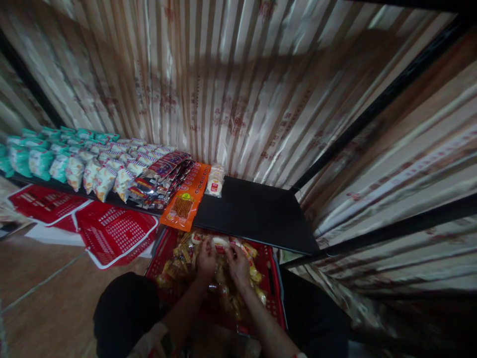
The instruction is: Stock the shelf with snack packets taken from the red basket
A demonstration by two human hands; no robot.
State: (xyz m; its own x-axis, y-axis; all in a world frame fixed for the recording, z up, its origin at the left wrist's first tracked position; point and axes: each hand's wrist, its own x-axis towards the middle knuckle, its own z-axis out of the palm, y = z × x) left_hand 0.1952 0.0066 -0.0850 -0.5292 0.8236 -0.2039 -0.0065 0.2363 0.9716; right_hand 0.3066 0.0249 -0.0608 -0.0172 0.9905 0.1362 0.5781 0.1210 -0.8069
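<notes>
A white snack packet with a red label [220, 241] is between my two hands, above a red shopping basket [275, 283]. My left hand [206, 261] has its fingers closed at the packet's left end. At the right end, the fingers of my right hand [237, 263] pinch it. Several gold-wrapped snacks [223, 283] fill the basket under my hands, with a few white packets among them. On the shelf just ahead stands a short row of similar white packets [215, 181]. Dim light and blur hide the fine detail of my fingertips.
A black shelf [257, 214] runs across in front. Orange snack bags [184, 199], dark packets [160, 181], white bags [104, 181] and teal bags [39, 161] line its left part. Red baskets [115, 233] stand below left. A black post [357, 119] rises at the right.
</notes>
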